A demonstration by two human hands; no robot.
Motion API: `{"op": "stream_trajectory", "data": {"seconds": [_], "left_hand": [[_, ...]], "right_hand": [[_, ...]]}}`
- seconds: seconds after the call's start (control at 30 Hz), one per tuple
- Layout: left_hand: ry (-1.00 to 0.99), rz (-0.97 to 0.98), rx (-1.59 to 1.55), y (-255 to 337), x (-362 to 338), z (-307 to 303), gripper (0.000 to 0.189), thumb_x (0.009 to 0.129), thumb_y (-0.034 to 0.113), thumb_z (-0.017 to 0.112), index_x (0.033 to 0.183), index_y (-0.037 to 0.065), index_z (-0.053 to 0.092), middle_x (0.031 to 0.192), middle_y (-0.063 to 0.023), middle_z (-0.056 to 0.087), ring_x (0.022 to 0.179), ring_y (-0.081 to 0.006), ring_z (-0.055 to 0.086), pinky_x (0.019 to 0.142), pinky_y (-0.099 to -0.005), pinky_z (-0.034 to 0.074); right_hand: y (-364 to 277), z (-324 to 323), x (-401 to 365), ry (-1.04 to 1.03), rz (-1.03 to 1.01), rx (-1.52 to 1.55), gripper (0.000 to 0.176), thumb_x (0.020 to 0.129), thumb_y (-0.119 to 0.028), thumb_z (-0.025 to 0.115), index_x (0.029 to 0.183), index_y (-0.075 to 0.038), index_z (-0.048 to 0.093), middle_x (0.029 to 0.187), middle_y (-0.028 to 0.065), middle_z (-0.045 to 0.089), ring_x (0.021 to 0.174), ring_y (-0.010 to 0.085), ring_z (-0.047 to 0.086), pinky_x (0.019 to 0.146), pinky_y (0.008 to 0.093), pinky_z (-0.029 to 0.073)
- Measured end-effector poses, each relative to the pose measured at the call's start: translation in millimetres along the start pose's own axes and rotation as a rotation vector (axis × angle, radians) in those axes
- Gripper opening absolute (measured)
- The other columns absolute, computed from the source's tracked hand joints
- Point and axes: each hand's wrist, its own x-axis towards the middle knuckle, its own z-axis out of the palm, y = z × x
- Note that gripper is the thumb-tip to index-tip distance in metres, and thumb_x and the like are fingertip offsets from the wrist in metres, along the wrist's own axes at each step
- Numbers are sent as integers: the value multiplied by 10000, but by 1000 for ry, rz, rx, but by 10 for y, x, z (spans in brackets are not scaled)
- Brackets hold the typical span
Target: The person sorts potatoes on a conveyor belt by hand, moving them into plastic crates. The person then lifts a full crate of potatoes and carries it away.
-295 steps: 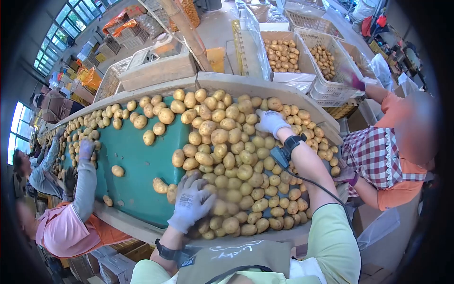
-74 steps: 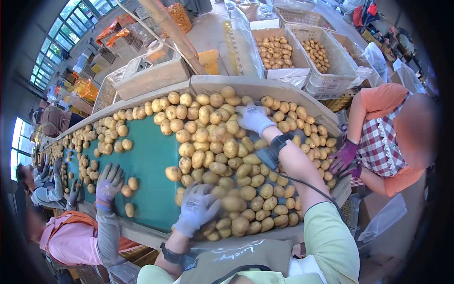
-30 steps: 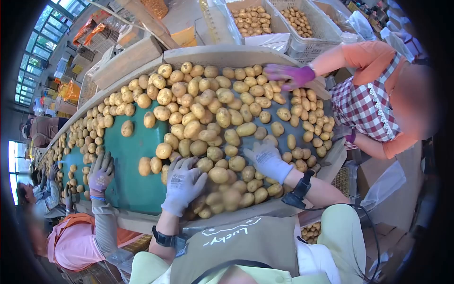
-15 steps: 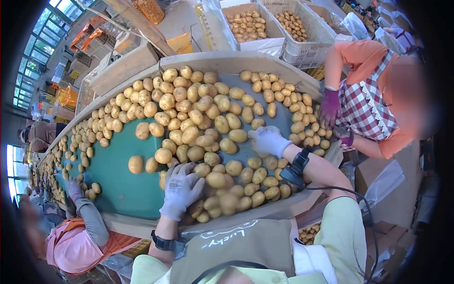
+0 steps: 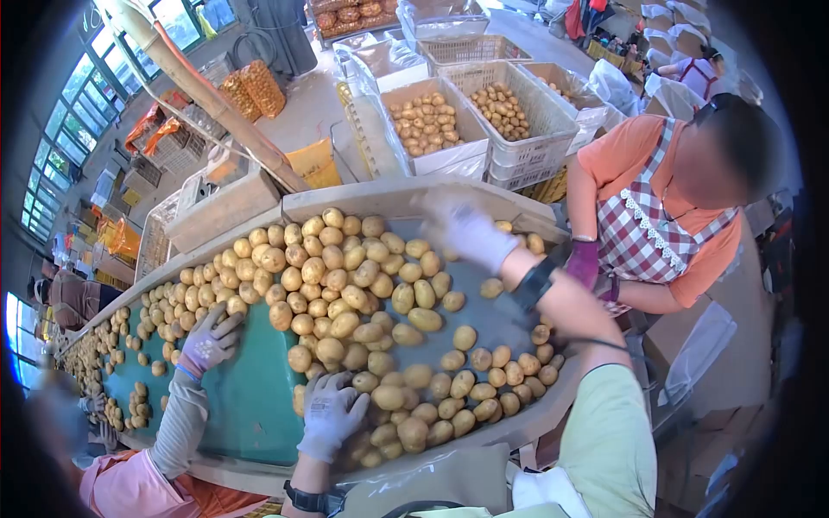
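Many potatoes (image 5: 344,325) lie on a sorting table with a grey and green surface (image 5: 250,388). My left hand (image 5: 332,418), in a pale glove, rests against potatoes at the table's near side, its fingers extended and a little apart. My right hand (image 5: 466,229), gloved as well, reaches over the far side of the table near the wooden rim (image 5: 380,192). Motion blurs its fingers, so I cannot see whether a potato is in them. Beneath my right forearm lies a stretch of grey surface with a few loose potatoes.
On the left a co-worker's gloved hand (image 5: 210,342) touches potatoes. To the right stands a co-worker in a checked apron (image 5: 648,224), with purple gloves (image 5: 584,262). Behind the table are a box of potatoes (image 5: 426,129) and a white crate (image 5: 527,138). A slanting pole (image 5: 203,95) rises at the back left.
My right hand has swept from the middle of the potatoes to the far rim. My left hand stays near the same spot. The left co-worker's hand has reached farther in. My view has tipped upward.
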Motion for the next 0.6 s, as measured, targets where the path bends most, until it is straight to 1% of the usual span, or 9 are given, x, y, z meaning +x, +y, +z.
{"op": "stream_trajectory", "data": {"seconds": [0.07,0.1,0.2,0.27,0.3,0.37,0.43,0.5,0.6], "left_hand": [[39,2,1,34,31,-19,219,856,318,730,810,110,783,1113,-71,747,1123,-293,659,1131,-505,412],[37,0,-1,29,32,17,219,856,318,730,810,110,783,1113,-71,747,1123,-293,659,1131,-505,412],[30,-17,-25,-47,-6,28,210,852,311,733,802,114,785,1062,-67,749,1116,-290,662,1130,-500,414],[30,-21,-42,-18,6,39,199,847,298,754,781,111,767,1045,-94,758,1117,-321,667,1135,-514,412],[42,-14,-41,47,36,9,206,845,288,754,760,101,757,997,-89,756,1110,-321,668,1132,-509,413],[-26,-40,-15,48,55,-11,200,846,274,751,754,96,757,956,-78,756,1101,-318,672,1130,-503,414],[2,5,-45,-1,47,50,192,847,263,747,753,96,759,937,-70,755,1101,-313,671,1137,-498,409],[10,-14,-33,35,51,47,184,854,253,741,767,93,766,947,-73,757,1114,-306,671,1152,-495,401],[0,-16,-6,78,25,6,183,870,243,731,793,83,774,958,-84,758,1136,-300,670,1168,-493,394]], "right_hand": [[-517,508,-307,-216,131,143,574,958,-413,623,1413,-66,583,1314,195,621,1144,380,646,960,482,515],[-840,557,-427,-424,156,146,631,962,-446,613,1470,-78,540,1330,186,613,1168,365,631,979,557,480],[-1261,956,-1189,-133,-120,-40,614,946,-450,623,1454,-109,574,1344,175,598,1228,327,585,971,609,438],[-1100,601,-1401,-420,-169,150,571,906,-452,662,1407,-180,632,1376,179,562,1286,335,526,978,599,412],[-1010,177,-1206,-755,14,157,547,863,-453,697,1366,-240,671,1394,166,548,1301,338,512,1005,564,408],[-1038,154,-1532,-296,149,-122,502,816,-385,725,1305,-306,638,1175,96,577,1097,330,580,972,523,429],[-1372,286,-1499,-328,-69,197,537,828,-404,734,1341,-290,625,1172,92,595,1134,329,573,978,531,422],[-1700,411,-1689,-318,-131,337,596,905,-428,700,1472,-289,581,1532,131,486,1387,402,461,1125,620,338],[-1140,471,-1677,-406,149,98,762,867,-529,723,1554,-296,490,1561,171,459,1444,435,408,1154,670,284]]}}
